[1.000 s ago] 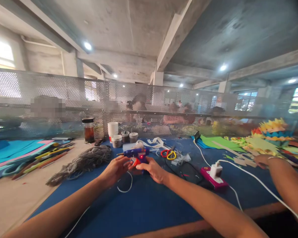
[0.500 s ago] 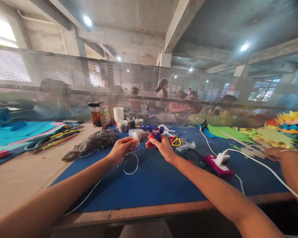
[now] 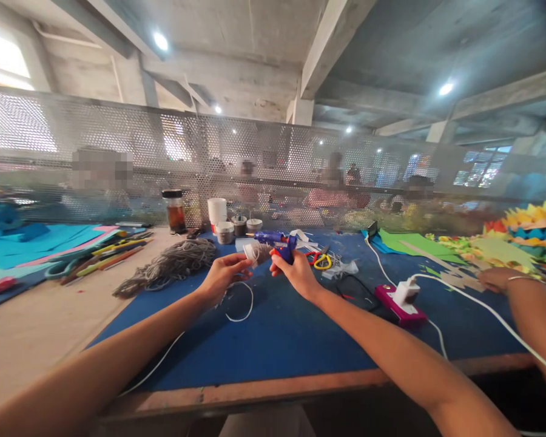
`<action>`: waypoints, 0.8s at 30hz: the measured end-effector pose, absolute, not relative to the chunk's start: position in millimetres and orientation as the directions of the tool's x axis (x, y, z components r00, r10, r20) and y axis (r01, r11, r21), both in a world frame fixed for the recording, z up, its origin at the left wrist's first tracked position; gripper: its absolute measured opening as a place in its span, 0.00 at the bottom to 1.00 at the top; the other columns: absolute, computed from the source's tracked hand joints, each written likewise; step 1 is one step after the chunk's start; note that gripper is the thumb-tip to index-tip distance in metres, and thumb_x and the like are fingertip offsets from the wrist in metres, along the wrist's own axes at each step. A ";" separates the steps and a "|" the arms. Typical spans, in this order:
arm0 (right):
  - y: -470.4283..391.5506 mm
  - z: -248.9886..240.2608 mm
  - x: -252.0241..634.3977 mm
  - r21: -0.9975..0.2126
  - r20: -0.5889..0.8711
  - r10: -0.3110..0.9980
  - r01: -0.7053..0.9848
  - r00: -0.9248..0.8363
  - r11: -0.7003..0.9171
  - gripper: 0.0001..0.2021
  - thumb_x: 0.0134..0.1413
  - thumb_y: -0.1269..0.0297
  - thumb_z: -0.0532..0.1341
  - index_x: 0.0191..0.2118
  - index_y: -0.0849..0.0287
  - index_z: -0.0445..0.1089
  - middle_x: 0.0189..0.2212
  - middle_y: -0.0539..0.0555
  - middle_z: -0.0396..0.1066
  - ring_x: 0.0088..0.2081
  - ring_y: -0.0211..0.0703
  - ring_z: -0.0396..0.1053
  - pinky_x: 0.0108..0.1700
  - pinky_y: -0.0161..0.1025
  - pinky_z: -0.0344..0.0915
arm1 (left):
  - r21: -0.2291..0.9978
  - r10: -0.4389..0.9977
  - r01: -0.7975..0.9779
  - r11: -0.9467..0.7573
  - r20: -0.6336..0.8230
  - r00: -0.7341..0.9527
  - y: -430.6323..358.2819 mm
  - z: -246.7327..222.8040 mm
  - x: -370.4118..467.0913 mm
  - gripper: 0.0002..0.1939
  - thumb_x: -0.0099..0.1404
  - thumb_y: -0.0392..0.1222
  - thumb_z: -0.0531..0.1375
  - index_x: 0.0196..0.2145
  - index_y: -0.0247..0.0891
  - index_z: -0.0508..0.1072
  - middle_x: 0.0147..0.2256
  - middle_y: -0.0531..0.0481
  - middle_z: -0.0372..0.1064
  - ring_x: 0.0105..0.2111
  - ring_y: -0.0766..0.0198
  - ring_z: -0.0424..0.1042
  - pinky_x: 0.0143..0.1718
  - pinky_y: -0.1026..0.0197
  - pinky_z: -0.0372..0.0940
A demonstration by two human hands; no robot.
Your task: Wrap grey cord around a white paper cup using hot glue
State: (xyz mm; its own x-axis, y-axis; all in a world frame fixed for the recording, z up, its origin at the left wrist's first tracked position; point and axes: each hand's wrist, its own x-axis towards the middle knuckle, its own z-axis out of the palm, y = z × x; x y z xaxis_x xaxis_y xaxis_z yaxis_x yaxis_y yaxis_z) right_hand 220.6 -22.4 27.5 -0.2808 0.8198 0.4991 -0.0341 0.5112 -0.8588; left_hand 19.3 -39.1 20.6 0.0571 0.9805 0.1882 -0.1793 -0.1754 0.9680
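Note:
My left hand pinches a small white cup, tilted on its side, with grey-brown cord wound round its far part. My right hand is wrapped round the handle of a blue glue gun. Its nozzle points left, above and just behind the cup. Whether the nozzle touches the cup cannot be made out. A loop of white cord lies on the blue mat below my left hand.
A heap of grey cord, a dark-lidded jar and white tubs stand left. Scissors lie right of centre, near a magenta power strip with a white cable. At far right is a co-worker's arm.
The glue gun has turned slightly, and its red trigger no longer shows. The wound cup has shifted a little. At far right, the co-worker's hand has moved slightly left.

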 end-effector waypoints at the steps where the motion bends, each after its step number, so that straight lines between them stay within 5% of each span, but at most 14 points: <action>1: -22.8 27.7 220.9 -0.854 0.505 0.818 -0.022 -0.276 0.519 0.16 0.54 0.53 0.58 0.41 0.60 0.69 0.24 0.49 0.70 0.24 0.36 0.69 0.31 0.37 0.68 | 0.969 0.980 -0.169 -0.180 0.192 0.057 -38.9 20.3 18.9 0.15 0.48 0.45 0.70 0.32 0.34 0.77 0.29 0.47 0.72 0.26 0.64 0.70 0.30 0.63 0.65; 15: -20.5 22.0 216.2 -0.863 0.488 0.815 -0.030 -0.311 0.505 0.15 0.54 0.54 0.58 0.41 0.59 0.68 0.32 0.53 0.74 0.25 0.36 0.70 0.34 0.38 0.69 | 0.971 0.969 -0.063 -0.231 0.235 0.076 -39.1 18.5 19.4 0.16 0.51 0.48 0.68 0.34 0.35 0.77 0.23 0.50 0.69 0.23 0.66 0.67 0.26 0.64 0.62; 24: -26.4 20.8 210.0 -0.911 0.410 0.825 -0.149 -0.388 0.384 0.13 0.52 0.55 0.60 0.40 0.57 0.69 0.39 0.52 0.74 0.32 0.39 0.73 0.40 0.41 0.70 | 0.967 0.962 -0.061 -0.248 0.253 0.100 -38.5 17.5 21.2 0.18 0.52 0.49 0.67 0.37 0.35 0.78 0.29 0.47 0.73 0.25 0.64 0.70 0.27 0.64 0.63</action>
State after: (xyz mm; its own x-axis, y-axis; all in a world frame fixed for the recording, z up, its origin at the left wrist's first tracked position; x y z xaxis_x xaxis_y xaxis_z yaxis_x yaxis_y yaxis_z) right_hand 210.0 -26.4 20.8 -0.3881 0.8251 0.4105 -0.1487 0.3835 -0.9115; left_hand 21.2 -38.5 17.5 0.1003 0.9623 0.2527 -0.0609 -0.2476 0.9669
